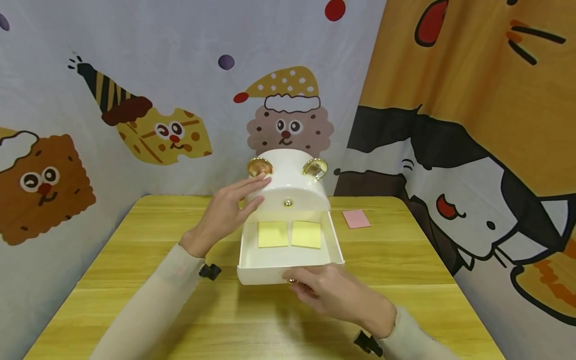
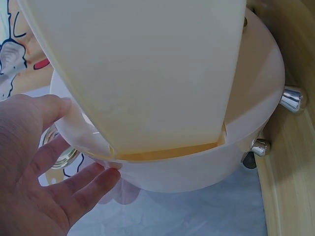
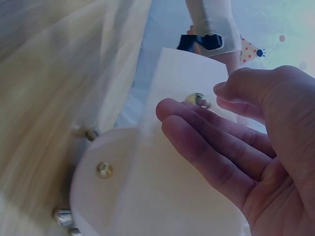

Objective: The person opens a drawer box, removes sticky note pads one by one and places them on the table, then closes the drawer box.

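Note:
A white rounded box (image 1: 294,175) with two gold ears stands at the back of the table, its drawer (image 1: 265,276) pulled out toward me. Inside the drawer lie two yellow sticky-note pads (image 1: 272,234) side by side. My left hand (image 1: 225,212) rests on the box's left side below the ear, thumb on the front face (image 2: 258,83) and fingers along the curved side. At the drawer front, my right hand (image 1: 330,290) has thumb and fingers around the small gold drawer knob (image 3: 198,100). Another gold knob (image 1: 288,202) sits on the box's front face.
A pink sticky-note pad (image 1: 356,219) lies on the wooden table (image 1: 382,300), to the right of the box. Short metallic feet (image 2: 294,99) lift the box off the table. Behind it hangs a printed cloth (image 1: 180,75) with cartoon figures.

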A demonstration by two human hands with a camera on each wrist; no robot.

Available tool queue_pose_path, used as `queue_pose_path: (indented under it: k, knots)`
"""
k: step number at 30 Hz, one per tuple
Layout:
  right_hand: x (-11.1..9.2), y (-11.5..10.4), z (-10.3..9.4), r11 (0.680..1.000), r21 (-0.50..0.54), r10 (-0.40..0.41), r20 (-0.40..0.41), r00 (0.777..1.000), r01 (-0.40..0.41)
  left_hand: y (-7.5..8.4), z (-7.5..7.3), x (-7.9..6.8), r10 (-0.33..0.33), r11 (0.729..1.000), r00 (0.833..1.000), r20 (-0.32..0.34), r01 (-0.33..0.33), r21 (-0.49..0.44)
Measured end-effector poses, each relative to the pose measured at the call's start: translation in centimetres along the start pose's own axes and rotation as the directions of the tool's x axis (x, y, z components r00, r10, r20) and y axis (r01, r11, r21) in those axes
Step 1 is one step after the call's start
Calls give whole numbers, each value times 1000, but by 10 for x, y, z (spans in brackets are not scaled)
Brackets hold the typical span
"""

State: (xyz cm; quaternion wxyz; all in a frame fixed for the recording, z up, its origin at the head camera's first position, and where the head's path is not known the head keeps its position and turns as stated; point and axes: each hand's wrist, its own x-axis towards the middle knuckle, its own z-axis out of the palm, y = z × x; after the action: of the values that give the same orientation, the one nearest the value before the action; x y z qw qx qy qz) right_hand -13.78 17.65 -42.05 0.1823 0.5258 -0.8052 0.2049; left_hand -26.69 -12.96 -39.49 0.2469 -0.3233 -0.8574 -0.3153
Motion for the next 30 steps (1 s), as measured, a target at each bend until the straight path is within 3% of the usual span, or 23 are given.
queue_pose_path:
  k: [21,30]
  knots:
    - [30,7,-46,996,81,-24,32,999,21,-1,0,-1,3,1000,1000,-15,-3,0]
    - [39,16,-58,999,34,-1,46,999,-1,-1,1,-1,5,1000,1000,-5,-5,-4]
